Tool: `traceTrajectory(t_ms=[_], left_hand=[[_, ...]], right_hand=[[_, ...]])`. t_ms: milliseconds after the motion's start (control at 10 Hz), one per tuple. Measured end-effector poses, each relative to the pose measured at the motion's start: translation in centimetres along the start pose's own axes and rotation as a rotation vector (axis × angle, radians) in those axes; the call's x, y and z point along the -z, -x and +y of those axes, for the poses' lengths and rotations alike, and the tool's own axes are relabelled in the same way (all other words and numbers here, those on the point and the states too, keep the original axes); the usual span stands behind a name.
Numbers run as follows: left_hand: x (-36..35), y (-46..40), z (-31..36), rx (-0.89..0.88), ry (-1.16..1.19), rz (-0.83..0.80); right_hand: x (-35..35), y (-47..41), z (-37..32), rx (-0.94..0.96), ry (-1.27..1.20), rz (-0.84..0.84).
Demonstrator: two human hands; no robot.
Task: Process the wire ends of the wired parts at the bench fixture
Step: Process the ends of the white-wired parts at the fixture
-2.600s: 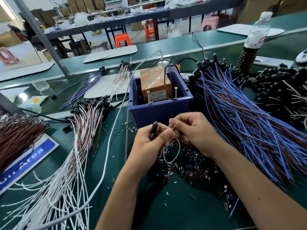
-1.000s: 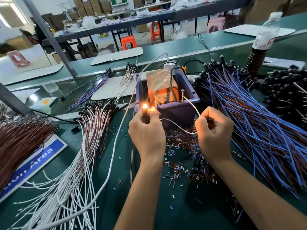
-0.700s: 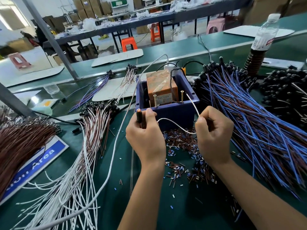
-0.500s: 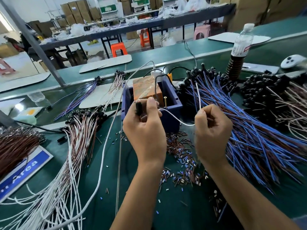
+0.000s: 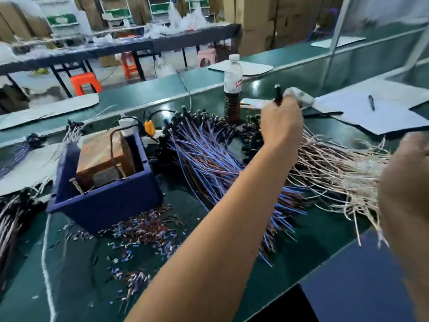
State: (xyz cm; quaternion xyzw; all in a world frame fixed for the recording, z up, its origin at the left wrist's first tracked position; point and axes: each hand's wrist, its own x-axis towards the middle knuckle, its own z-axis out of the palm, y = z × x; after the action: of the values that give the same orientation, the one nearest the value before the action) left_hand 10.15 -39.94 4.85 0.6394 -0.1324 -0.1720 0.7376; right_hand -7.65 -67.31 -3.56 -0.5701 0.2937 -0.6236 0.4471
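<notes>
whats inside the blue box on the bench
Inside the blue box sits a brown block wrapped in clear film, with a dark cable running over it and metal pins at its front. The box walls hide whatever lies beneath the block.

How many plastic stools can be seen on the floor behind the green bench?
3. An orange stool stands at the left, a second orange stool under the dark table, and a pink stool further right. Others may be hidden behind it.
</notes>
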Motion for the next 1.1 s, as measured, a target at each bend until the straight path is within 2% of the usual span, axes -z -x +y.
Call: traceTrajectory(t_ms=[100,200,300,400,500,600,700,800,900,1000,1100], left_hand=[[-4.4,-0.8,-0.9,-0.052,-0.137,-0.114],[-6.2,-1.1,-1.7,-0.174,-0.549,-0.161],[-6.6,-1.9,-2.0,-0.227,-0.681,-0.182],[-6.9,-2.7,-2.5,-0.125,-0.488,-0.152],[-6.8,-3.3,-3.0,0.074,-0.113,-0.120],[-5.6,-4.0,-2.4,0.302,0.265,-0.148],[-4.4,-4.7,-1.4,0.365,0.472,-0.164],[-4.0,-4.6,-1.2,0.354,0.592,-0.141],[-3.1,-4.3,-1.4,0.363,0.396,-0.133],[-1.1,-3.7,-1.6,0.328,-0.048,-0.059],[1.7,-2.0,-0.8,0.215,-0.162,-0.044]], right_hand=[[0.3,0.6,-4.5,0.114,0.088,-0.067],[-1.2,4.5,-7.0,0.261,0.262,-0.225],[-6.1,11.9,-8.1,0.534,0.516,-0.354],[-7.7,13.0,-9.6,0.428,0.647,-0.637],[-7.9,11.8,-7.8,0.318,0.713,-0.722],[-7.5,10.6,-7.2,0.376,0.650,-0.589],[-8.1,9.2,-6.8,0.420,0.640,-0.517],[-9.8,8.1,-5.6,0.450,0.868,-0.629],[-11.4,8.5,-3.6,0.327,1.231,-0.944],[-11.8,9.6,-3.3,0.142,1.437,-1.153],[-12.8,9.6,-4.9,0.110,1.426,-1.089]])
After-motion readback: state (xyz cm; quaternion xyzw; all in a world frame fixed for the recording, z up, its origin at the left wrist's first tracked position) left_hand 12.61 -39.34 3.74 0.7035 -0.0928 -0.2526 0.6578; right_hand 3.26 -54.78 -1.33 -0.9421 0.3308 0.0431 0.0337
